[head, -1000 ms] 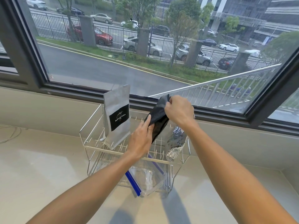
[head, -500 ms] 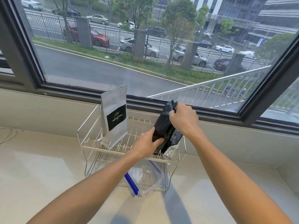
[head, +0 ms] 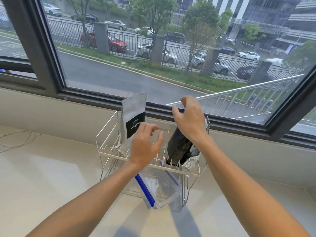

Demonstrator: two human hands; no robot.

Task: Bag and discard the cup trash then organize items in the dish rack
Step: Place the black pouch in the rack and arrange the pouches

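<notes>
both grips loose, off black pouch [head: 178, 147]

Place: a room at a street-facing window, likely a kitchen or pantry corner.
Counter: pale, glossy worktop [head: 51, 177] running under the sill.
Rack: wire dish rack [head: 109, 130] on it, holding coffee pouches [head: 134, 122].
Window: dark frame [head: 51, 69]; road, fence and parked cars outside.

A pale counter [head: 51, 177] carries the wire dish rack [head: 109, 127] and a cord [head: 18, 139].
</notes>
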